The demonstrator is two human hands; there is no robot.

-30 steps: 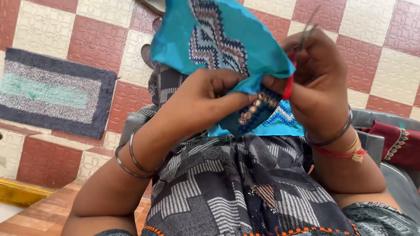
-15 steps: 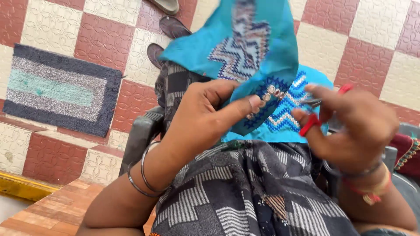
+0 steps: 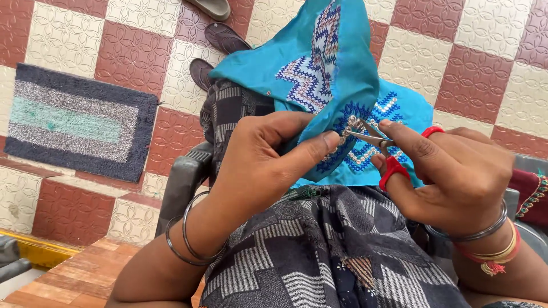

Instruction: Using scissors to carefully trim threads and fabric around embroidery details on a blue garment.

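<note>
- We hold the turquoise embroidered cloth point(image 3: 342, 74) in our left hand point(image 3: 260, 165), the grip closed on a fold of it, thumb and forefinger pinching just beside the beaded edge point(image 3: 342, 140).
- Our right hand point(image 3: 456, 171) has its grip closed around the small red-handled scissors point(image 3: 379, 145), a finger through each red loop.
- Taking the cloth as our landmark: the scissors lie against its lower fold, blade tips touching the beadwork next to our left thumb tip; the cloth itself rises from our patterned lap point(image 3: 319, 251) toward the tiled floor point(image 3: 468, 63) beyond.
- The scissors' long axis runs nearly level, handles to the right of the cloth, tips pointing left and slightly up into the fold. The blades look slightly parted, though they are too small to be sure.
- To snip well here, we judge it best to keep the fold taut between our left fingers, slide only the very tips under the loose thread, and keep them off the beads and the stitched zigzag.
- The cloth's long axis runs away from us, its peak pointing up and away.
- Beyond the cloth lie dark sandals point(image 3: 225, 37); well to its left, a grey rug point(image 3: 80, 125).
</note>
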